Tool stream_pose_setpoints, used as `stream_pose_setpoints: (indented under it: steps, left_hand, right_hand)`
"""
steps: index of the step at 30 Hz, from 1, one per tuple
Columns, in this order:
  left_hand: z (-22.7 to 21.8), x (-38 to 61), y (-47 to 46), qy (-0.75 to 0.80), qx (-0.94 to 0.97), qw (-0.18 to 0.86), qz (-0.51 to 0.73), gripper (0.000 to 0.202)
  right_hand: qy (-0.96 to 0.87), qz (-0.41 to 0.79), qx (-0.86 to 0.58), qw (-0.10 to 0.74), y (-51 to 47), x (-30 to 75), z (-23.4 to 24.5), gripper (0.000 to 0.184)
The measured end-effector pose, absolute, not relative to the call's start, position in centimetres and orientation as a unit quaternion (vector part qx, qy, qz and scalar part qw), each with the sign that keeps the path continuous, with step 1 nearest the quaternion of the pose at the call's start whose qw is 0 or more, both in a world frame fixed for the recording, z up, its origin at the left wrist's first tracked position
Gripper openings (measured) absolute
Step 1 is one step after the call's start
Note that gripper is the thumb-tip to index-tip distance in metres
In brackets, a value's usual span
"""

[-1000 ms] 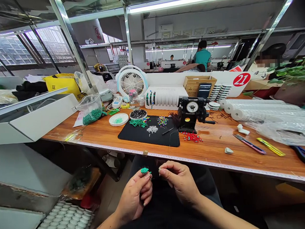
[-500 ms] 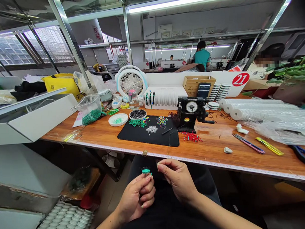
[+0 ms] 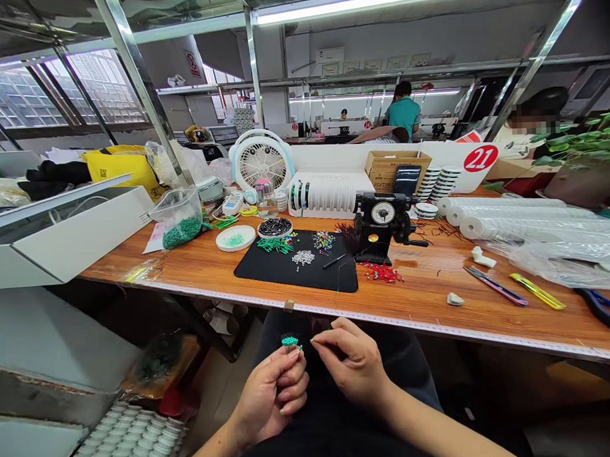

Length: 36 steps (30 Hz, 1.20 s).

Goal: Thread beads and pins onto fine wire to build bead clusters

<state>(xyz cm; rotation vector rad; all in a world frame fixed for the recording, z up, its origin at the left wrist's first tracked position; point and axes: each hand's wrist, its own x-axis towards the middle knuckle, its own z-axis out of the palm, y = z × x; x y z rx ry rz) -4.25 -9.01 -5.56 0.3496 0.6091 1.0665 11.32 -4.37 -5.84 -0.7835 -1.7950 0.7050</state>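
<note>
My left hand [image 3: 271, 396] is held over my lap, below the bench edge. Its thumb and fingertips pinch a small green beaded cluster [image 3: 289, 341] with dark bristles on top. My right hand [image 3: 352, 363] is close beside it, with its fingertips pinched together and pointing at the cluster. Any fine wire between those fingertips is too thin to make out. The hands touch neither each other nor the wooden workbench [image 3: 427, 284] ahead of them.
On the bench stand a black mat [image 3: 296, 275] with sorted beads, a black hand-cranked winding machine [image 3: 382, 226], and rolls of white plastic [image 3: 509, 218]. A bag of green pieces [image 3: 179, 229] and pliers [image 3: 598, 308] lie further out. A co-worker sits at the far right.
My right hand has dropped slightly and its fingertips have come nearer the cluster. The cluster has turned a little in my left fingers.
</note>
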Motion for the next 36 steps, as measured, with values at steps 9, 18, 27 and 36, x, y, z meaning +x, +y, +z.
stream_pose_setpoints:
  steps: [9,18,27,36]
  left_hand:
    - [-6.1,-4.2,-8.6,0.384,0.198,0.754,0.495,0.016]
    - [-5.1,-4.7,-8.6,0.543,0.465,0.536,0.450,0.019]
    - [-5.5,-5.0,-8.7,0.549,0.546,0.496,0.392,0.023]
    - [-5.1,-6.7,-8.6,0.544,0.515,0.513,0.419,0.026]
  right_hand:
    - [-0.777,0.328,-0.349,0.407,-4.7,11.2,-6.3,0.016]
    - [-0.733,0.450,-0.360,0.362,-4.6,11.6,-6.3,0.025]
    - [-0.836,0.336,-0.329,0.284,-4.8,12.7,-6.0,0.007]
    - [-0.827,0.359,-0.340,0.268,-4.7,14.9,-4.4,0.007]
